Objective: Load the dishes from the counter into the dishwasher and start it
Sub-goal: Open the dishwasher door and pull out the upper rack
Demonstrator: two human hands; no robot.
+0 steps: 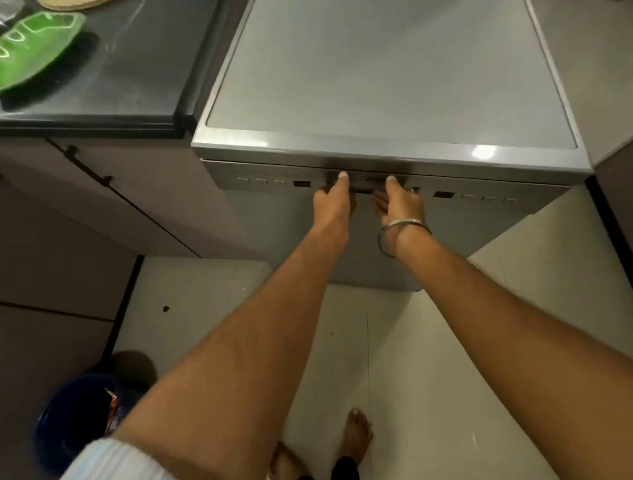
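Observation:
A silver dishwasher (390, 78) stands to the right of the dark counter (137, 68), its door up against the body. Both my hands are at the recessed handle (366, 186) in the middle of the door's control strip. My left hand (331, 205) has its thumb up on the strip and its fingers tucked into the recess, out of sight. My right hand (402, 204), with a bangle on the wrist, grips the same handle just to the right, fingers curled underneath. A green leaf-shaped dish (34, 51) lies on the counter at the far left.
The edge of a tan plate (72, 2) shows at the top left. A cabinet with a black handle (89, 164) sits under the counter. A blue bucket (75, 421) stands on the pale tiled floor at lower left, near my bare feet (356, 435).

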